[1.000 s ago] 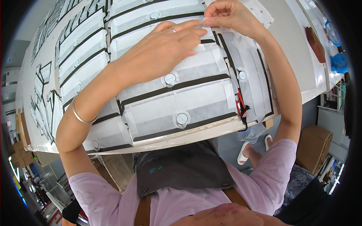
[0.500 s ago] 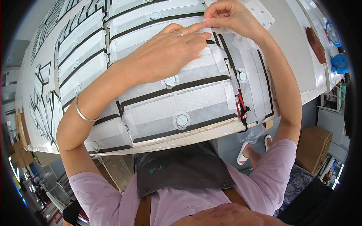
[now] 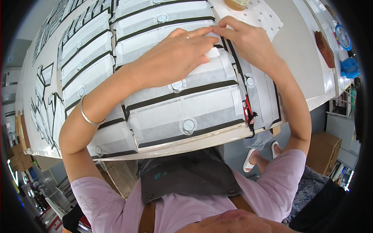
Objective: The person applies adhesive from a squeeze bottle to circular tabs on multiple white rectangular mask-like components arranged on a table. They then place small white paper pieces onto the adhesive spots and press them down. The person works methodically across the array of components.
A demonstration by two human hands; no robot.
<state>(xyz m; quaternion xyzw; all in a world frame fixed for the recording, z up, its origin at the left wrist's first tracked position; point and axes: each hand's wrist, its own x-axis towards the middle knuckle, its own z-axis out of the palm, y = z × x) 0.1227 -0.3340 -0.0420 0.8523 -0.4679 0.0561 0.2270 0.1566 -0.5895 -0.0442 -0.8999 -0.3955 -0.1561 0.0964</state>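
White sheet-like panels with black edge strips lie in overlapping rows on the table, several with a round pale disc [image 3: 188, 125]. My left hand [image 3: 173, 56] lies over a panel [image 3: 186, 103] row, its index finger stretched toward the panel's right end. A small white piece [image 3: 212, 53] is held among its bent lower fingers; its kind does not show. My right hand [image 3: 250, 42] meets the left index fingertip there, thumb and forefinger pinched at the panel's corner. Whatever lies in that pinch is hidden.
A red-and-black tool [image 3: 248, 110] hangs by the panels' right end. Beyond my right hand lie a dotted white sheet [image 3: 274, 23] and an amber-coloured container [image 3: 237, 4]. Farther right are a brown case [image 3: 324, 49], a blue fan [image 3: 343, 36] and a blue object [image 3: 349, 68].
My right hand has come lower and a little right, its pinch still beside my left fingertip. The view has shifted slightly, showing the amber container at the top edge.
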